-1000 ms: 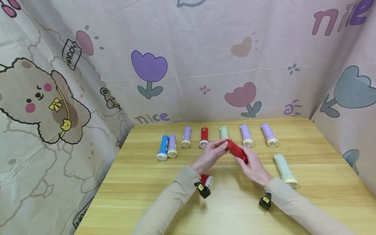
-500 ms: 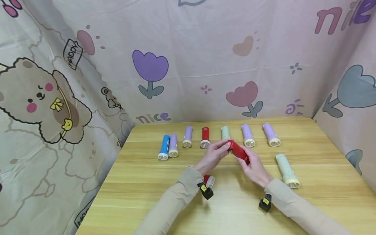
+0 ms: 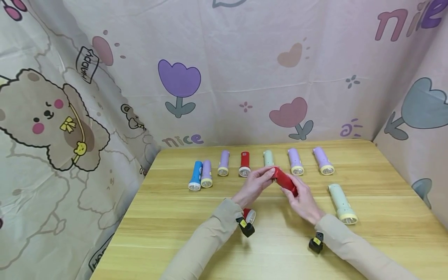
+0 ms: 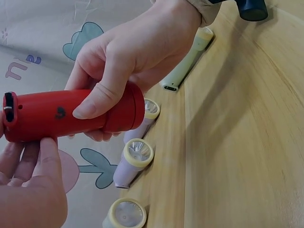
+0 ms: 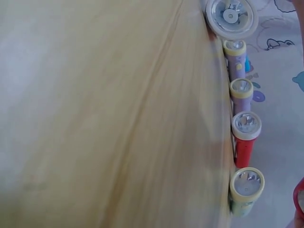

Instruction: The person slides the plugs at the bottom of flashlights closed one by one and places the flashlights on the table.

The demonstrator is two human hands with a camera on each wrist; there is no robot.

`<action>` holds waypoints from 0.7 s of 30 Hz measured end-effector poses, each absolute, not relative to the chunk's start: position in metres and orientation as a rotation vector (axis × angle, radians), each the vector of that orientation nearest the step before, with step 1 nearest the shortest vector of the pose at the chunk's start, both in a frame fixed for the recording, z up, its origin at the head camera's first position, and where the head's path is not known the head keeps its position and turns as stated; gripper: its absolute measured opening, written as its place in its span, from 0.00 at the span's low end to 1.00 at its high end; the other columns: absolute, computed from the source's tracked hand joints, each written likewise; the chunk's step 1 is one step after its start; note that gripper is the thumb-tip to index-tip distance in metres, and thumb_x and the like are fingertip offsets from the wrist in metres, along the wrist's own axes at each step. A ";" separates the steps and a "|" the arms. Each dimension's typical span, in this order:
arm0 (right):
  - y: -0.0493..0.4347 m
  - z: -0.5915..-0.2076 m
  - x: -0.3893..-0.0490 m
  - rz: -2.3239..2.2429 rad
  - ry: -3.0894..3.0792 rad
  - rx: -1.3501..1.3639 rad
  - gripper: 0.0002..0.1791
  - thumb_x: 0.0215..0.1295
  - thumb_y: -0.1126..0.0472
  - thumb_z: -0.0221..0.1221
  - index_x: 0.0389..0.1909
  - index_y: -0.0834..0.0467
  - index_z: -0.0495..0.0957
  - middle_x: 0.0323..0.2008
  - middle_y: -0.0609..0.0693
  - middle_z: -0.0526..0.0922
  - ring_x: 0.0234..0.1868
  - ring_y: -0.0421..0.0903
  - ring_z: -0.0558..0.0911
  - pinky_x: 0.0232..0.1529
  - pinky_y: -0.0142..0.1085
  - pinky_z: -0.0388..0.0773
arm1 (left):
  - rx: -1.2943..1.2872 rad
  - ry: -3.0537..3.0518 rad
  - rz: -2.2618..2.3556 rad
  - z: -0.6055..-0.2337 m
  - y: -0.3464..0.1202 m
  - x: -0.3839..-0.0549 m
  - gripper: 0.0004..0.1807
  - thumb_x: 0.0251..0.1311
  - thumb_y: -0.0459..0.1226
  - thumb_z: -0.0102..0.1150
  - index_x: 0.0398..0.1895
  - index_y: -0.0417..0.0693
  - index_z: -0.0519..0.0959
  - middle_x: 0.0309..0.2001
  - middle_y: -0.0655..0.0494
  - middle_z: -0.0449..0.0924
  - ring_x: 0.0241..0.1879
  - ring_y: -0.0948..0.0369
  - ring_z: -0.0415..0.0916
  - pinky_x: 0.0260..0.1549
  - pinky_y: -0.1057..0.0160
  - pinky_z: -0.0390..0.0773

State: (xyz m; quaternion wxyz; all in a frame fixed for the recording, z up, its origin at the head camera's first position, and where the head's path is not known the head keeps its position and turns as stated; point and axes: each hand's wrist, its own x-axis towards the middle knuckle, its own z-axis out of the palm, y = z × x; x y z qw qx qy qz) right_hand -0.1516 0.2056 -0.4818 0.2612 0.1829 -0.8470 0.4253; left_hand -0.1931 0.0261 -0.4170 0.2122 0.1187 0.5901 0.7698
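Both hands hold a red flashlight (image 3: 286, 182) above the table, tilted with its narrow end toward the left hand. My left hand (image 3: 252, 186) pinches that narrow end; its fingers lie under the tail in the left wrist view, beside a dark slot (image 4: 9, 111). Wrapped around the wider end is my right hand (image 3: 303, 202), its thumb lying along the body (image 4: 45, 116). Behind the left wrist lies another red flashlight (image 3: 249, 215) with a white lens ring, mostly hidden. Only a red rim (image 5: 299, 195) of the held one enters the right wrist view.
Along the back of the wooden table (image 3: 168, 233) lie a blue flashlight (image 3: 195, 175), several purple ones (image 3: 294, 161), a red one (image 3: 245, 163) and a pale green one (image 3: 268, 157). Another green flashlight (image 3: 342, 204) lies to the right. Printed cloth (image 3: 224, 116) hangs behind.
Metal prongs that showed below the flashlight's narrow end a second ago are hardly visible now. Both hands keep their hold nearly in place; the head view has shifted slightly.
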 end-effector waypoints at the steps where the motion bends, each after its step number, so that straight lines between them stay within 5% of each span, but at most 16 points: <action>1: 0.206 -0.482 -0.151 1.142 -2.287 0.501 0.28 0.60 0.75 0.64 0.63 0.67 0.72 0.52 0.65 0.82 0.48 0.55 0.83 0.45 0.45 0.86 | 0.335 1.644 2.137 -0.417 0.026 -0.193 0.22 0.76 0.34 0.49 0.67 0.31 0.71 0.66 0.35 0.74 0.58 0.62 0.78 0.69 0.58 0.72; 7: 0.207 -0.482 -0.151 1.067 -2.273 0.533 0.28 0.58 0.74 0.66 0.62 0.68 0.73 0.51 0.63 0.83 0.49 0.53 0.82 0.46 0.46 0.85 | 0.341 1.720 2.119 -0.416 0.025 -0.193 0.22 0.76 0.38 0.49 0.65 0.31 0.73 0.64 0.36 0.77 0.66 0.49 0.76 0.65 0.56 0.75; 12: 0.209 -0.482 -0.149 1.017 -2.277 0.550 0.28 0.58 0.73 0.66 0.61 0.67 0.74 0.51 0.60 0.83 0.49 0.48 0.80 0.47 0.41 0.84 | 0.337 1.763 2.100 -0.417 0.026 -0.193 0.21 0.76 0.39 0.50 0.64 0.33 0.75 0.63 0.38 0.79 0.65 0.49 0.77 0.63 0.57 0.77; 21: 0.215 -0.476 -0.149 0.872 -2.348 0.612 0.25 0.61 0.69 0.66 0.60 0.63 0.74 0.50 0.57 0.83 0.50 0.50 0.80 0.48 0.51 0.82 | 0.396 1.911 2.040 -0.422 0.022 -0.196 0.22 0.79 0.38 0.44 0.63 0.30 0.75 0.62 0.36 0.79 0.63 0.46 0.78 0.60 0.57 0.80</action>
